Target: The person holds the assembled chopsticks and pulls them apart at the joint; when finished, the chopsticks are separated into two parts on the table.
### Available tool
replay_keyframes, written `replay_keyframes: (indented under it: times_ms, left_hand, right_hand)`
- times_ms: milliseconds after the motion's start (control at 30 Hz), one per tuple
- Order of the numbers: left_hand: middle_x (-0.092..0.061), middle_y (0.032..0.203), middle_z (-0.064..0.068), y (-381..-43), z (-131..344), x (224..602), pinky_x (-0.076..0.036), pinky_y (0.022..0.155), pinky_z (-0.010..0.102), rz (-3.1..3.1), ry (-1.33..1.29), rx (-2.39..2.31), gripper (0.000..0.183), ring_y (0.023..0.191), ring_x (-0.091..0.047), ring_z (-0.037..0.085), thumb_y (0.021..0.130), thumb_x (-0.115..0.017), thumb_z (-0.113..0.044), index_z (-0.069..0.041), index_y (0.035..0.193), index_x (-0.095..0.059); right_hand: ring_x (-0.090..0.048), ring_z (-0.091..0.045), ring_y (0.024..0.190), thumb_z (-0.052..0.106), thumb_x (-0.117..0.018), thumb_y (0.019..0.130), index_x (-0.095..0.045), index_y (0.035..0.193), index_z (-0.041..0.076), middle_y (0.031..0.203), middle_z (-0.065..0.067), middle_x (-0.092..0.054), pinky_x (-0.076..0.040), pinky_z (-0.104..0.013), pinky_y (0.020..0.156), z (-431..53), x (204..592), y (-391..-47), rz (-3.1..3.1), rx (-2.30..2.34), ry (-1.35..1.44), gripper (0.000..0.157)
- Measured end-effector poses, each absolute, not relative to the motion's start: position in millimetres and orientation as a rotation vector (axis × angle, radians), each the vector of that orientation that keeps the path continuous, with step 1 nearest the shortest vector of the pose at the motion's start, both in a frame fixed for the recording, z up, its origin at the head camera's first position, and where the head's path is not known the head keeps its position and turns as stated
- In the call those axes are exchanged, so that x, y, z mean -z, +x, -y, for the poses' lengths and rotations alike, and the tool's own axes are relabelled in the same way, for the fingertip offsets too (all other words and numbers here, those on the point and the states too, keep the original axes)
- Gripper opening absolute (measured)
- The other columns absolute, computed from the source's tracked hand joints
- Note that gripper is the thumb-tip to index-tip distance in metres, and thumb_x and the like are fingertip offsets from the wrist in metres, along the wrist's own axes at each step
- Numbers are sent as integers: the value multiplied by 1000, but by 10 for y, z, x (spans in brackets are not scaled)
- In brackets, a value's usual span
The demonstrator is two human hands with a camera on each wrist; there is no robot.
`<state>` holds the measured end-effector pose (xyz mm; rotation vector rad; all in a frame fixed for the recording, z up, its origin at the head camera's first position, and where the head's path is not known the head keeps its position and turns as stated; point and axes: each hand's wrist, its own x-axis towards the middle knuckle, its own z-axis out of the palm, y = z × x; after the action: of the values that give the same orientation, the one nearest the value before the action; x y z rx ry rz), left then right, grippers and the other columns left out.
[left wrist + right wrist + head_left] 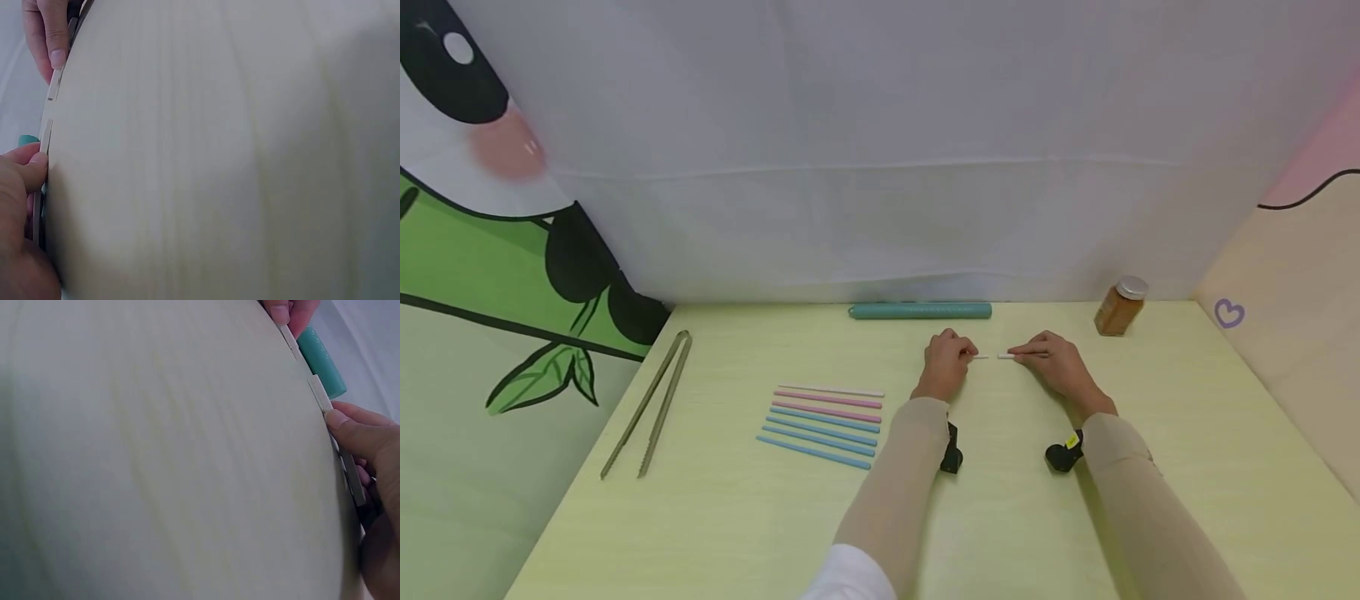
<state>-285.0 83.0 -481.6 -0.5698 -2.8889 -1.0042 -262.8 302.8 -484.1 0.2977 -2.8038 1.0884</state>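
Near the back of the table my left hand [946, 365] pinches a thin white straw [45, 134] between thumb and fingers. Facing it, my right hand [1054, 367] pinches another white straw [321, 392]. Their ends point at each other, with a small gap between them. Much of each straw is hidden behind the fingers. Left of my left hand lies a row of straws: a pale one [831, 390] at the back, pink ones [827, 400] in the middle and several blue ones [820, 439] in front.
Metal tongs [662, 400] lie spread at the table's left side. A teal cylinder [920, 311] lies along the back edge, beneath a white cloth backdrop [880, 225]. At the back right stands a jar [1117, 312] with brown contents and a silver lid.
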Motion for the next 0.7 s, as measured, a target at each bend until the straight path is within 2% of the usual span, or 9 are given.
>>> replay_keyframes:
  times_ms: [200, 700]
  left_hand:
    - [-56, 95, -1, -2887, -811, 4877, -41, 87, 36, 2869, -590, 1082, 15, 90, -49, 18, 95, -59, -19, -20, 101, -74]
    - [-57, 98, -1, -2846, -814, 4759, -40, 88, 35, 2931, -558, 1065, 17, 94, -49, 18, 95, -59, -19, -22, 103, -74]
  right_hand:
    - [-53, -26, 90, 18, -68, 89, -75, 106, 9, 99, -12, -60, -40, -35, 76, -3022, 4867, -2619, 2789, -1076, 312, 20]
    - [-54, -28, 92, 17, -67, 90, -74, 107, 9, 100, -13, -59, -43, -36, 76, -3033, 4862, -2604, 2785, -1075, 320, 21]
